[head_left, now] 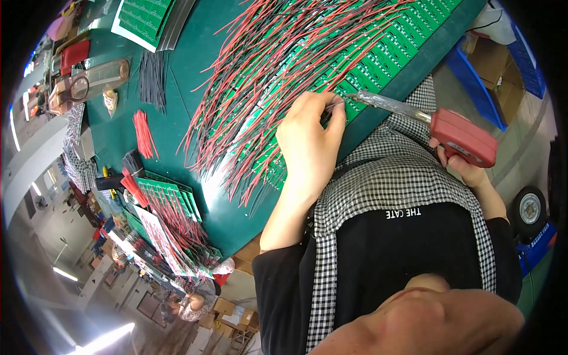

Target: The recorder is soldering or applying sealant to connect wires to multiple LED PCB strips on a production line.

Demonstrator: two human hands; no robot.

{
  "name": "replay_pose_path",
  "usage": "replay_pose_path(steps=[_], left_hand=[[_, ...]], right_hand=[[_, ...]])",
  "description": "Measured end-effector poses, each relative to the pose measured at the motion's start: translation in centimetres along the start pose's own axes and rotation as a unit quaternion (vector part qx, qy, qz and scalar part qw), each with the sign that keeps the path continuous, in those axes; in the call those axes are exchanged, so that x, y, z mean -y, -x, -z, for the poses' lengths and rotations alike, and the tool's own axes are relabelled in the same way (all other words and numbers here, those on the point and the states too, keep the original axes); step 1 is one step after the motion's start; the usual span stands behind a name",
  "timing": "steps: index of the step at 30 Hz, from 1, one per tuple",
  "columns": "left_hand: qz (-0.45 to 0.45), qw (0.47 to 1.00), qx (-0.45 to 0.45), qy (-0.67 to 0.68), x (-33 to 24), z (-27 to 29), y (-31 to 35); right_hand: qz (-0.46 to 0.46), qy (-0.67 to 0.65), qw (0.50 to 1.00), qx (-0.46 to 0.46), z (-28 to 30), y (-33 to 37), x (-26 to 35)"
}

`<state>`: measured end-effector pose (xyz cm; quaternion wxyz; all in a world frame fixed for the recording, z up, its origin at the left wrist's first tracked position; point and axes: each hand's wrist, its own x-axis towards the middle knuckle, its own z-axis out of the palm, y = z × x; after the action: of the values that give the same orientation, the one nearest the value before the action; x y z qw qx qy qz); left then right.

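Note:
My left hand [307, 133] is closed in a pinch over the edge of a green circuit board panel [378, 62], with a thin dark wire [335, 105] at its thumb and fingertip. In my right hand [467, 170] is a red soldering gun [464, 137], its handle gripped from below. The gun's long wrapped barrel [393, 105] points left, and its tip is close beside my left fingertips. Whether the tip touches the wire or board is too small to tell. Many red and black wires [266, 89] fan out across the panel, covering much of it.
Loose bundles of black wires [152, 80] and red wires [143, 135] lie on the green table [195, 53]. Stacked wired boards [168, 204] stand at the left edge, and more green boards [145, 21] lie at the far left. A blue bin with cardboard [491, 77] stands right of the table.

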<state>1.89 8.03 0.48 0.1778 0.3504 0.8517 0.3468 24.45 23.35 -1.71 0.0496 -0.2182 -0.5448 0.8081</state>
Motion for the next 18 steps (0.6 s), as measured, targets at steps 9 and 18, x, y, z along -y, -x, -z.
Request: replay_pose_path(steps=[9, 18], left_hand=[[-0.017, 0.999, -0.045, -0.024, -0.17, -0.68, -0.10], [-0.002, 0.999, -0.012, -0.039, -0.51, -0.36, -0.05]], right_hand=[[-0.005, 0.001, 1.000, -0.004, 0.34, 0.19, -0.23], [-0.007, 0.056, 0.998, -0.026, -0.20, 0.23, 0.50]])
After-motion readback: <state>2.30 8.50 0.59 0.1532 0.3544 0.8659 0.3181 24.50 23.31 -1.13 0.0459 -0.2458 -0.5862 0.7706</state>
